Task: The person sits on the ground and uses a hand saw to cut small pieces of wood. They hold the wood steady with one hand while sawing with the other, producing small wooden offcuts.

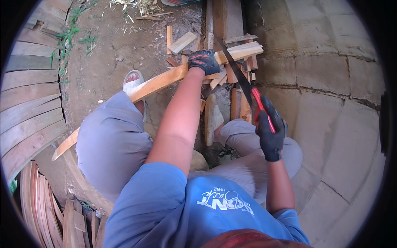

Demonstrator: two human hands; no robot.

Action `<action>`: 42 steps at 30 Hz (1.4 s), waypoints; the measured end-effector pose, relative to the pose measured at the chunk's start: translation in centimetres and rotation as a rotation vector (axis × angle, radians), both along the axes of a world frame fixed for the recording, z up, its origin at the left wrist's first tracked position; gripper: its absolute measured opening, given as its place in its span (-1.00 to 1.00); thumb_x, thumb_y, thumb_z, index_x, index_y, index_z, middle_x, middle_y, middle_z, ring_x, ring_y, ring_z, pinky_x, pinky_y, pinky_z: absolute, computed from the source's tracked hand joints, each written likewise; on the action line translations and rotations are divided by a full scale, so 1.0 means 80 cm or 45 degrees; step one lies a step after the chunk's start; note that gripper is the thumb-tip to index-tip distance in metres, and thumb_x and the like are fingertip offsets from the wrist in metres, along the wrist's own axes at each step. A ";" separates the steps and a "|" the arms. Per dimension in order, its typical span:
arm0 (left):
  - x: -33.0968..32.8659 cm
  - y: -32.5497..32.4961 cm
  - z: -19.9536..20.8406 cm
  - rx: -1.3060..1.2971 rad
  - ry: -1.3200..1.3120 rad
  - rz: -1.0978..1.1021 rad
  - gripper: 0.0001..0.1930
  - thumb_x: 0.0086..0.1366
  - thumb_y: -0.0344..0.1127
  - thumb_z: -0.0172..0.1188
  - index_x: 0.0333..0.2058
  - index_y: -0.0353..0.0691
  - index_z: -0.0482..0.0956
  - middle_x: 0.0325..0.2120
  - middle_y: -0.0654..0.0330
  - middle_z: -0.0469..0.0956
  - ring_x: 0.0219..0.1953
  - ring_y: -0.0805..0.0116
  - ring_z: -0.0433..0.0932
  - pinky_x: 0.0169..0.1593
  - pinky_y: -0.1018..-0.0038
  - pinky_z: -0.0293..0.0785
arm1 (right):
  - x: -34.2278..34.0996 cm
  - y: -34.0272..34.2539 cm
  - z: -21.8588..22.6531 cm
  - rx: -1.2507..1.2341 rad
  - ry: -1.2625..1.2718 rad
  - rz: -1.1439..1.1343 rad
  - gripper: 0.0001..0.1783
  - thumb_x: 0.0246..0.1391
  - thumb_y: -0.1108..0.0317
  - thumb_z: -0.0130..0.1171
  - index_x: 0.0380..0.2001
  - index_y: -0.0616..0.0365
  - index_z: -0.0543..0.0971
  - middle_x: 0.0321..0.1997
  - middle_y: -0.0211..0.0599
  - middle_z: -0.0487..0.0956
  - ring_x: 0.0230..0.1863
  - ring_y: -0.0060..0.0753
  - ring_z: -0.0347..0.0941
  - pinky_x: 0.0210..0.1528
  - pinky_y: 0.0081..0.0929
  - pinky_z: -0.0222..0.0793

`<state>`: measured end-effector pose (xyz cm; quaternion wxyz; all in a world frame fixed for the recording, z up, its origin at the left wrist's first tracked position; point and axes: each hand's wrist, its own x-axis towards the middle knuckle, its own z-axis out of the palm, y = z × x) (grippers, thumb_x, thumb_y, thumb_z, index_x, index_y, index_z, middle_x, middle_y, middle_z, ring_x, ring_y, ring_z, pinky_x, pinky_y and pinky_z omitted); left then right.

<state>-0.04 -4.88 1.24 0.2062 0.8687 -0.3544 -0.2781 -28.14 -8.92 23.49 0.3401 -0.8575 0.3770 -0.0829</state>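
A long wooden plank point(159, 82) runs slantwise from beside my left knee up to the far right. My left hand point(204, 61), in a black and red glove, is closed around it near its far end. In my right hand point(271, 131), also gloved, is the red handle of a hand saw point(236, 68). The saw's dark blade points up and to the left and crosses over the plank, a little right of my left hand. Whether the teeth touch the wood, I cannot tell. Under the plank lie several short wood offcuts point(219, 78).
A wooden beam point(228, 20) stretches away at the top. To the right rises a block wall point(318, 74). Boards point(31, 78) line the left side, with stacked strips point(41, 202) at lower left. Loose offcuts point(182, 42) and shavings point(138, 6) lie on the dirt ground.
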 end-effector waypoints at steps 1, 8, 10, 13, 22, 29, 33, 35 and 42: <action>-0.002 -0.001 -0.004 0.003 -0.002 -0.012 -0.47 0.13 -0.07 0.27 0.08 -0.13 0.69 0.07 -0.09 0.72 0.13 -0.08 0.71 0.22 0.08 0.63 | 0.016 -0.006 -0.017 -0.079 -0.016 0.059 -0.55 0.42 0.31 0.19 0.31 0.05 0.66 0.15 -0.06 0.76 0.14 -0.19 0.72 0.19 -0.29 0.54; -0.015 0.001 -0.032 0.030 0.034 -0.034 -0.51 0.14 -0.08 0.25 0.03 -0.15 0.72 0.01 -0.10 0.74 0.09 -0.09 0.72 0.20 0.09 0.63 | 0.108 -0.064 -0.086 0.140 -0.082 0.046 -0.59 0.39 0.21 0.27 0.24 -0.02 0.72 0.12 -0.08 0.77 0.15 -0.15 0.71 0.24 -0.28 0.52; -0.025 0.001 -0.064 0.106 0.073 -0.056 -0.51 0.15 -0.07 0.25 0.03 -0.13 0.72 0.00 -0.11 0.74 0.07 -0.09 0.73 0.19 0.08 0.63 | 0.127 -0.071 -0.124 0.194 -0.016 0.070 -0.59 0.37 0.15 0.30 0.21 0.00 0.73 0.11 -0.06 0.78 0.15 -0.09 0.71 0.25 -0.24 0.52; -0.031 0.014 -0.062 0.076 0.008 -0.036 -0.53 0.15 -0.08 0.25 0.01 -0.14 0.73 -0.03 -0.13 0.74 0.06 -0.11 0.73 0.20 0.08 0.63 | 0.123 -0.066 -0.170 -0.110 -0.162 0.207 -0.58 0.37 0.15 0.30 0.21 0.00 0.72 0.10 -0.01 0.77 0.14 -0.03 0.72 0.23 -0.22 0.55; -0.035 0.044 -0.058 0.044 -0.171 0.027 -0.59 0.18 -0.21 0.28 0.00 -0.18 0.66 -0.04 -0.09 0.74 0.05 -0.10 0.72 0.16 0.02 0.60 | 0.146 -0.072 -0.068 0.070 -0.161 0.147 -0.61 0.32 0.20 0.33 0.16 -0.01 0.75 -0.03 -0.06 0.79 -0.05 -0.17 0.76 0.09 -0.27 0.56; -0.041 0.041 -0.035 0.085 -0.337 0.068 -0.61 0.14 -0.19 0.31 -0.04 -0.15 0.67 -0.15 -0.08 0.76 -0.04 -0.11 0.75 0.13 0.02 0.61 | 0.101 -0.112 0.048 -0.184 -0.364 0.302 -0.59 0.34 0.27 0.30 0.21 0.06 0.71 0.13 -0.10 0.76 0.16 -0.20 0.71 0.25 -0.30 0.52; -0.036 0.033 0.014 0.081 -0.338 0.051 -0.62 0.12 -0.29 0.29 -0.04 -0.14 0.70 -0.07 -0.14 0.73 0.04 -0.13 0.73 0.18 0.02 0.60 | 0.081 -0.133 0.052 -0.143 -0.585 0.136 -0.59 0.34 0.27 0.31 0.20 0.08 0.71 0.16 -0.12 0.76 0.20 -0.17 0.70 0.27 -0.29 0.51; -0.027 0.044 0.011 0.049 -0.379 0.041 -0.58 0.14 -0.26 0.28 0.02 -0.12 0.71 -0.05 -0.17 0.72 0.05 -0.16 0.71 0.19 0.02 0.60 | 0.090 -0.132 0.068 -0.130 -0.679 0.083 -0.59 0.33 0.26 0.31 0.19 0.09 0.71 0.15 -0.11 0.76 0.19 -0.16 0.70 0.26 -0.28 0.52; 0.003 0.028 0.075 0.300 -0.107 -0.165 -0.54 0.17 -0.19 0.17 0.04 -0.07 0.80 0.03 -0.14 0.72 0.10 -0.15 0.70 0.22 0.07 0.60 | 0.071 -0.145 0.082 -0.231 -0.890 -0.016 -0.62 0.31 0.26 0.30 0.14 0.10 0.72 0.10 -0.06 0.75 0.12 -0.05 0.71 0.20 -0.25 0.57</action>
